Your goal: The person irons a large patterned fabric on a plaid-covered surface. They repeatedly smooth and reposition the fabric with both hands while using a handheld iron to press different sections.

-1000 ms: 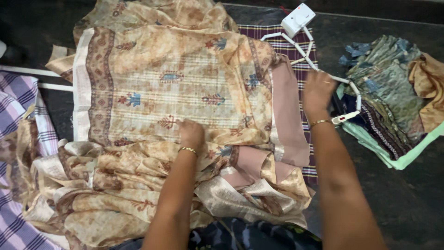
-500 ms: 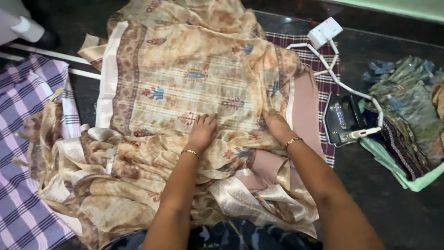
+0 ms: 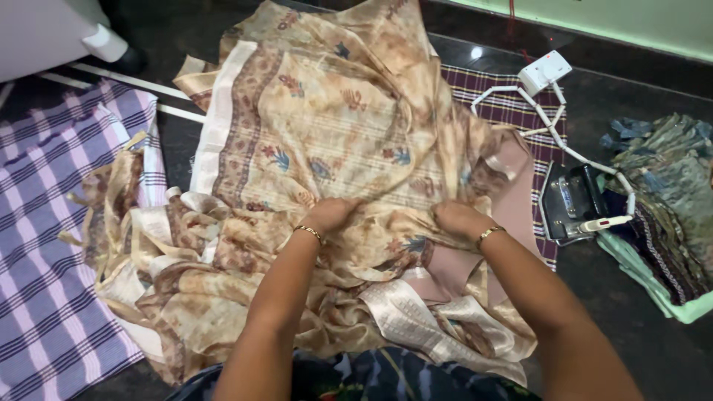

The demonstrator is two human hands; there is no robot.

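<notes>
Left hand (image 3: 330, 214) and right hand (image 3: 454, 218) each pinch a fold of the beige printed silk sari (image 3: 334, 126), gathering it off the dark floor (image 3: 639, 327).

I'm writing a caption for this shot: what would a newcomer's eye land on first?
The big beige patterned cloth spread over the dark floor fills the middle, with the left hand and right hand gripping its near fold. To the right a black iron rests beside its white cord; a purple checked cloth lies left.
</notes>
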